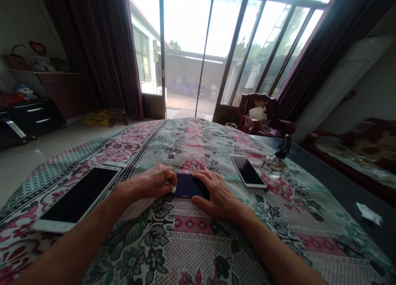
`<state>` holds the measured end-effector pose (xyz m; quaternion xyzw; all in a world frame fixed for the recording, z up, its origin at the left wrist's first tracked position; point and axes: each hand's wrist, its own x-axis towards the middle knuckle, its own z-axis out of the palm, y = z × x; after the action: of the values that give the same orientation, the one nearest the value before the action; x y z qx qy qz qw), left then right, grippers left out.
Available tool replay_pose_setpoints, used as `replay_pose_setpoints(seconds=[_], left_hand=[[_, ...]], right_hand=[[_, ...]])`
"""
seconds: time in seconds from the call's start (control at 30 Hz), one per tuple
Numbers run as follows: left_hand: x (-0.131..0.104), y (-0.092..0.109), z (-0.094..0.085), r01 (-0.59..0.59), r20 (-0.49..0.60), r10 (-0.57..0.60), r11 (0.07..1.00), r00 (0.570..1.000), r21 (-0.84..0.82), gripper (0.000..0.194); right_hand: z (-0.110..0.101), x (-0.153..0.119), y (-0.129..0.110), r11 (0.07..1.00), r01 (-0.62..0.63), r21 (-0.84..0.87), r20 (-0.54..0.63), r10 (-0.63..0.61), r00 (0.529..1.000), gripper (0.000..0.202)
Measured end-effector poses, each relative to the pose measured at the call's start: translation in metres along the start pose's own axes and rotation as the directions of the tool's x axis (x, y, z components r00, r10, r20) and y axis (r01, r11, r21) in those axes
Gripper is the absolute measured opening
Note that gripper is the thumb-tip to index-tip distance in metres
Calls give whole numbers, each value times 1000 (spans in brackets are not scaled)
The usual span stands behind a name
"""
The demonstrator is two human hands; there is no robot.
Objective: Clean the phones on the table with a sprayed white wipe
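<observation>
A dark blue phone (189, 186) lies flat on the flowered cloth in front of me. My left hand (161, 181) is closed around a small white tissue (173, 189), which touches the phone's left end. Over the phone's right end, my right hand (216, 192) grips it with the thumb along the near edge and fingers across the far side. To the left lies a white tablet (82, 196) with a dark screen, partly behind my left forearm. A white phone (248, 171), screen dark, rests to the right.
The patterned tablecloth (192, 252) has folds and covers the table. A clear glass bottle with a black pump top (275, 163) stands at the right. Beyond it, a crumpled white tissue (368, 213) lies on a dark surface. A wooden chair (258, 111) stands near the glass doors.
</observation>
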<state>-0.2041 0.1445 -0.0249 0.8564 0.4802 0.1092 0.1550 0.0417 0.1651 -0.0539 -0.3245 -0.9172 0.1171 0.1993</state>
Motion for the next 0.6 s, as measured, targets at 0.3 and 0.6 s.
replay_pose_setpoints(seconds=[0.3,0.6], left_hand=[[6,23,4,-150,-28,151,989,988,13,16],[-3,0,-7,34,85,-37,999,996,34,17]], right_hand=[[2,0,2,1000,9,-2,0,-9,1000,56],[-1,1,0,1000,9,-10,3,-9,1000,56]])
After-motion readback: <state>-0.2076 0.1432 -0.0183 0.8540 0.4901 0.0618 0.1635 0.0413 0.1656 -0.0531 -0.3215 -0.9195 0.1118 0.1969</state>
